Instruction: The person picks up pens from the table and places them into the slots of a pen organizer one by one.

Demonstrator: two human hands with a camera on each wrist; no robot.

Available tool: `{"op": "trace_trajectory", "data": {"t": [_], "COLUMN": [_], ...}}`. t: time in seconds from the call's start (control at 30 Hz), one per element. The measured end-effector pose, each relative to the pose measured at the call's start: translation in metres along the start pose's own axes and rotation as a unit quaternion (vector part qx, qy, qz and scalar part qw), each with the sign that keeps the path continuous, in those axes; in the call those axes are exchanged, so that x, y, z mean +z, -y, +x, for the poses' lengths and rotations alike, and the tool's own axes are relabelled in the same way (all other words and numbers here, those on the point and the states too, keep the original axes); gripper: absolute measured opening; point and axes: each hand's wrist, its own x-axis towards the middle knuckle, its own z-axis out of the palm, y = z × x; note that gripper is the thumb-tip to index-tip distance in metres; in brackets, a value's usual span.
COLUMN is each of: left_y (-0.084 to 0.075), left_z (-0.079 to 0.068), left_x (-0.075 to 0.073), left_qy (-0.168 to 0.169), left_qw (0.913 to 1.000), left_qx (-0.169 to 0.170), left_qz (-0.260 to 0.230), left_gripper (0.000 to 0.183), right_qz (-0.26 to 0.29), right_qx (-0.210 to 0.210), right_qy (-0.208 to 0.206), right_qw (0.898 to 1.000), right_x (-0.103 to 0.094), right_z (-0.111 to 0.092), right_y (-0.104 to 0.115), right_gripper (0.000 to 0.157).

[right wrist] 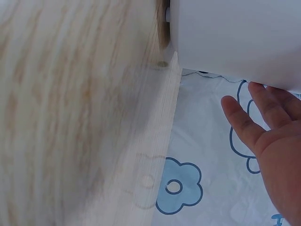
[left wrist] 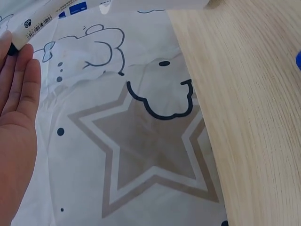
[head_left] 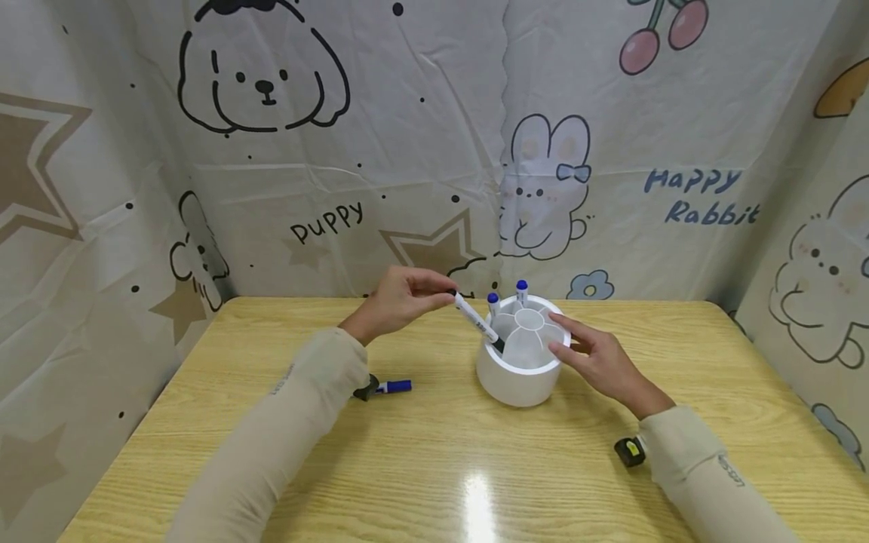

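Observation:
My left hand (head_left: pixel 407 298) pinches a white marker (head_left: pixel 477 318) by its upper end, between thumb and fingertips. Slanting down to the right, the marker has its black lower end inside a compartment of a round white pen organizer (head_left: pixel 519 385). In the left wrist view the same marker (left wrist: pixel 44 21) crosses the top corner above the fingers. My right hand (head_left: pixel 607 369) touches the organizer's right rim with fairly straight fingers. Two blue-capped markers, one nearer (head_left: pixel 492 303) and one farther (head_left: pixel 522 292), stand upright in the organizer's back compartments.
A blue-capped marker (head_left: pixel 395 387) lies on the wooden table (head_left: pixel 421 460), partly hidden by the left wrist's camera (head_left: pixel 366 388). Another small camera (head_left: pixel 630 451) sits at the right wrist. A printed curtain (head_left: pixel 421 151) closes off the table's back and sides.

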Motion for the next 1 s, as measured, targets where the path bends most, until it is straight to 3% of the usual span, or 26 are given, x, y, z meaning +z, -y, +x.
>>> {"op": "trace_trajectory", "data": {"t": [0.3,0.6,0.8,1.0], "left_y": [-0.005,-0.005,0.000,0.010], "left_z": [0.009,0.008,0.000,-0.022], "left_x": [0.014,0.020,0.015,-0.001], "left_qy": [0.001,0.003,0.018,0.049], "left_qw": [0.9999,0.9991,0.9976,0.9948], "left_qx": [-0.012,-0.027,-0.054,-0.078], "left_qz": [0.011,0.033,0.039,0.043], "left_gripper": [0.021,0.019,0.020,0.024], "right_qz": [-0.003,0.004,0.007,0.007], "right_qx": [0.005,-0.006,-0.004,-0.006], "right_qy": [0.002,-0.002,-0.002,-0.002], "right_qw": [1.000,1.000,1.000,1.000], "right_x": [-0.001,0.001,0.001,0.001], "right_z": [-0.001,0.000,0.000,-0.001], "right_y": [0.002,0.000,0.000,0.001], "right_gripper": [0.054,0.053,0.053,0.053]}}
